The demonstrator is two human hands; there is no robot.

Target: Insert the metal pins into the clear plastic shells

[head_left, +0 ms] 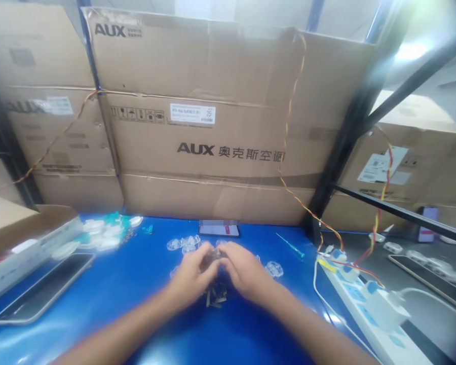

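Both hands meet at the middle of the blue table (137,294). My left hand (195,271) and my right hand (240,266) are closed around a small clear plastic piece (215,254), mostly hidden by the fingers. Just below them lies a little pile of thin metal pieces (216,296). Behind and left of the hands are clear plastic parts (184,244), and another clear part (274,269) rests right of my right hand.
A phone (219,230) stands at the back. White discs (99,233) and a grey tray (45,289) are left. A green-handled screwdriver (294,248) and a white power strip (359,299) lie right. Cardboard (213,187) walls the back; wires (289,111) hang down.
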